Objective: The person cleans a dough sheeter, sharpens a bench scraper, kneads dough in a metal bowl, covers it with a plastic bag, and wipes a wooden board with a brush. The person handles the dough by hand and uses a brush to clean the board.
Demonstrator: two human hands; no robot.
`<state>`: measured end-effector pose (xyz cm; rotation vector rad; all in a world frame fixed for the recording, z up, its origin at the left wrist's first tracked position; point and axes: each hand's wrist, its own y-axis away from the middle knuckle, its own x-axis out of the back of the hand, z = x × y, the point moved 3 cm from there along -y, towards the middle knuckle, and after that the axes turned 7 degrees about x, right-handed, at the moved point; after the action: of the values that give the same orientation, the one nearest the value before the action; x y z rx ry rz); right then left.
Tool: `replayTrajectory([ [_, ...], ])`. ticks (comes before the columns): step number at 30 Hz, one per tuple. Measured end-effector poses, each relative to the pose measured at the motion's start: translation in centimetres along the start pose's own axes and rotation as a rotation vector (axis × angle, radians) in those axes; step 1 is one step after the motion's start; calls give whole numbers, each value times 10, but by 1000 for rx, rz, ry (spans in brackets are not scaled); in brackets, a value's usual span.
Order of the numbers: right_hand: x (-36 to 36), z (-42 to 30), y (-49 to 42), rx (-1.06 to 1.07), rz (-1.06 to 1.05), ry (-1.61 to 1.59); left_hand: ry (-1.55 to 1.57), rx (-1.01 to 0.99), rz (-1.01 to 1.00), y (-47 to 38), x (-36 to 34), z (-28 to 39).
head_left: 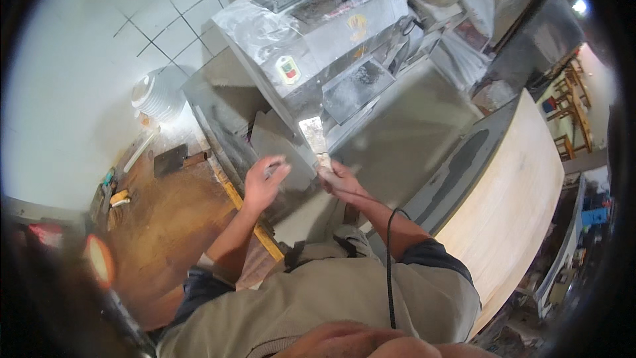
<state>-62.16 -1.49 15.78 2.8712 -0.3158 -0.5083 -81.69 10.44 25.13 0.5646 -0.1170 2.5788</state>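
My right hand [343, 181] grips the handle of a flat scraper [313, 134]. Its pale, smeared blade points away from me, in front of a flour-dusted metal dough machine [328, 35]. A green and red switch [288, 70] sits on the machine's near corner, and a sloping metal tray [358, 89] juts from its front. To the left, my left hand [264, 184] hovers near the wooden worktable's edge, with fingers curled and the thumb apart; I see nothing held in it. On that worktable [174, 219] lies a cleaver [171, 160] with a wooden handle.
A stack of ribbed white containers [156, 97] stands by the tiled wall. Beside the cleaver is a white stick [141, 150]. A pale wooden board [507, 199] fills my right side. Floury sacks [462, 54] lie beyond the machine. A black cord [390, 268] hangs across my front.
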Motion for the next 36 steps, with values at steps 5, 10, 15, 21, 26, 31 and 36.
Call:
replayTrajectory([
  [5,139,-15,32,-66,-15,116,157,142,-212,-86,-153,36],
  [10,248,-38,68,-86,162,344,107,285,-630,-138,-271,49],
  [15,308,-83,90,-52,347,523,389,463,-764,-168,-361,63],
  [21,361,-111,81,-157,461,445,300,208,-835,-219,-437,101],
  [26,417,-141,45,-153,537,486,209,61,-732,-283,-504,129],
  [31,474,-188,16,-195,634,472,138,108,-825,-345,-576,156],
  [36,537,-199,-7,-114,709,328,403,295,-960,-386,-641,180],
])
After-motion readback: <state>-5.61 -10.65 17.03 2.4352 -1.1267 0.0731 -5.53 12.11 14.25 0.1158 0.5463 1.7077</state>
